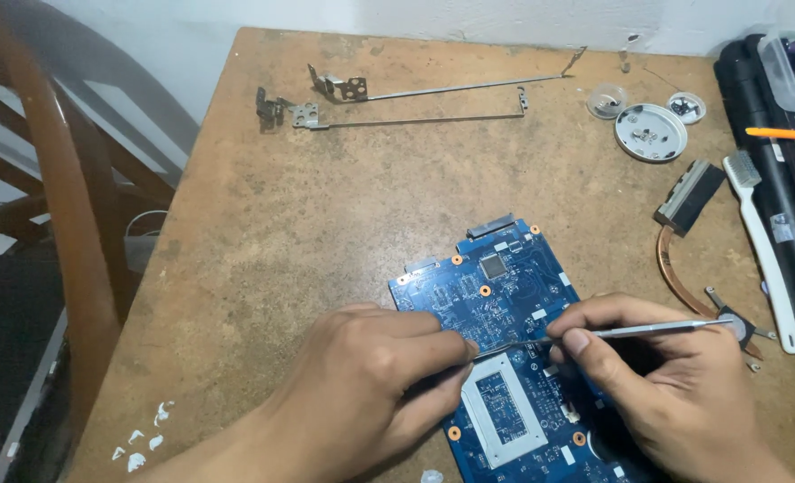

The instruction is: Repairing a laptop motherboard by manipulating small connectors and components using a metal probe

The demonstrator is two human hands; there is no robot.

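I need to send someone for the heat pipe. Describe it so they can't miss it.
Start at the blue circuit board on the brown table, then look right. The heat pipe lies between board and white brush: a curved copper strip ending in a dark finned block, the only copper-coloured part.

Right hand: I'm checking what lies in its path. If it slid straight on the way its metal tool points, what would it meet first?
The right hand aims its slim metal tool leftward; it would likely meet the left hand fingertips first, above the blue circuit board.
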